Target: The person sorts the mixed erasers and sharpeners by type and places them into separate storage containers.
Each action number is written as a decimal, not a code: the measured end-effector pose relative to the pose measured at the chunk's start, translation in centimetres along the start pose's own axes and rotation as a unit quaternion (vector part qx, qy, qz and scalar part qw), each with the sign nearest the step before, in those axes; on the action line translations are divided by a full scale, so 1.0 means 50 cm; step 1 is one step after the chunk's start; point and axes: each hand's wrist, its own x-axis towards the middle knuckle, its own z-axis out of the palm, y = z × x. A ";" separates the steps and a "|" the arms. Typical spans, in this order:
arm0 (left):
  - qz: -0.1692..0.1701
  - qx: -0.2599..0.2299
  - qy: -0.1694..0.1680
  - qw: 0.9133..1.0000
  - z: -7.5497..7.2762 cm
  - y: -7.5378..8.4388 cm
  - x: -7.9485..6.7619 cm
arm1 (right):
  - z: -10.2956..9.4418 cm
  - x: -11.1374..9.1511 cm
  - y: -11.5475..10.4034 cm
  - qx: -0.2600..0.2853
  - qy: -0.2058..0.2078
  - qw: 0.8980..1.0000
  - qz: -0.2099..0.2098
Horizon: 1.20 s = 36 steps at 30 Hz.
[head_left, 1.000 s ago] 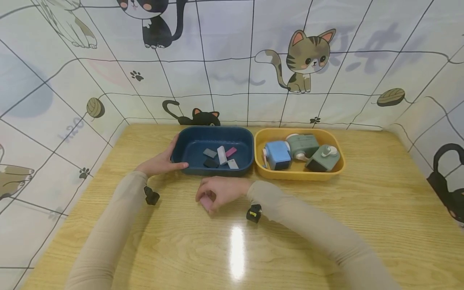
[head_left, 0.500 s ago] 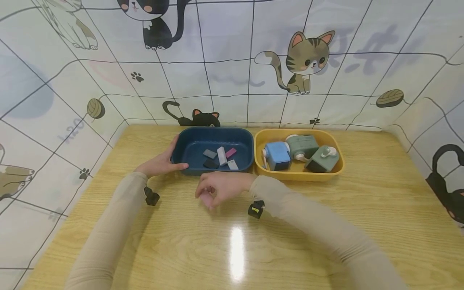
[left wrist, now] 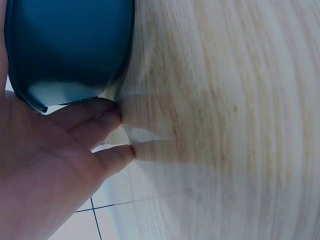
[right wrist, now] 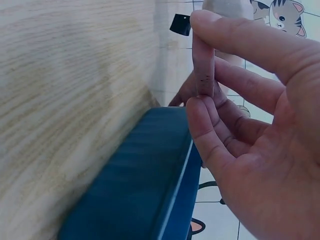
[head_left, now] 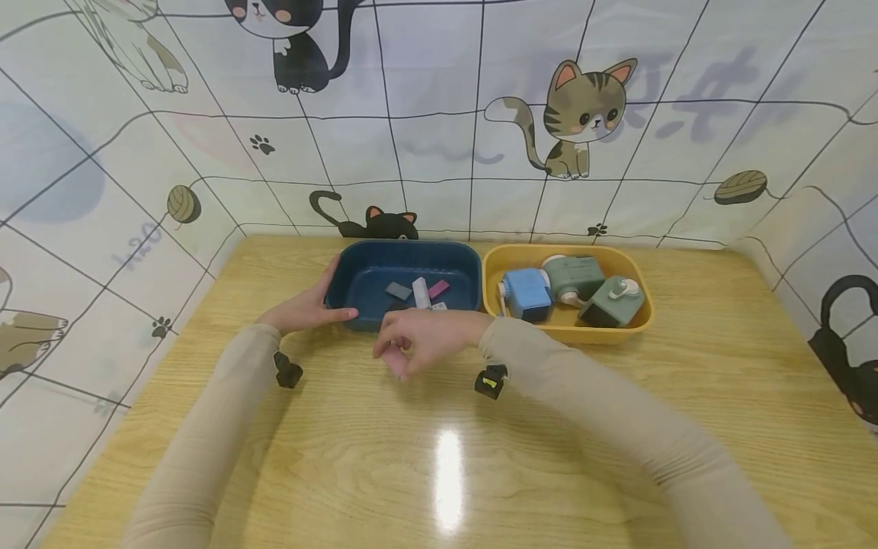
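Note:
In the head view my right hand (head_left: 435, 333) pinches a pale pink eraser (head_left: 394, 361) between fingertips and thumb, just in front of the blue tray (head_left: 363, 278). The right wrist view shows the eraser (right wrist: 203, 72) edge-on, with dark specks on its face. My left hand (head_left: 305, 309) rests against the tray's left end, thumb along the front wall and fingers extended; in the left wrist view the fingertips lie on the table beside it. Inside the tray are a grey eraser (head_left: 398, 290), a white eraser (head_left: 421, 293), a small pink eraser (head_left: 438, 288) and others partly hidden by my right hand.
A yellow tray (head_left: 572, 335) stands right beside the blue one. It holds a blue pencil sharpener (head_left: 528, 293) and two green sharpeners (head_left: 612, 301). Cat-patterned sheeting (head_left: 439, 152) rises behind the wooden table (head_left: 343, 457) and along both sides.
My right hand has moved slightly away from me toward the blue tray, lifting the pink eraser; it now overlaps the tray's front wall in the head view. The left hand stays put.

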 end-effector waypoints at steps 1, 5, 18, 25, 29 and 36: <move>0.001 -0.001 0.000 1.000 0.000 -0.002 0.001 | -0.002 -0.001 -0.001 -0.001 0.001 1.000 0.002; 0.003 -0.005 0.002 1.000 0.000 -0.006 0.001 | -0.011 -0.002 -0.004 -0.004 0.001 1.000 0.004; -0.010 -0.010 -0.017 1.000 -0.008 0.069 -0.030 | -0.033 -0.003 -0.014 -0.026 0.013 1.000 -0.002; -0.008 -0.003 -0.006 1.000 -0.002 0.007 -0.003 | -0.050 -0.002 -0.012 -0.041 0.017 0.999 -0.009; -0.008 -0.002 -0.005 1.000 0.000 0.002 0.000 | -0.059 -0.001 -0.014 -0.042 0.016 0.999 -0.006; -0.017 0.001 -0.008 1.000 -0.002 0.002 0.001 | -0.074 0.002 -0.011 -0.033 0.018 0.999 0.003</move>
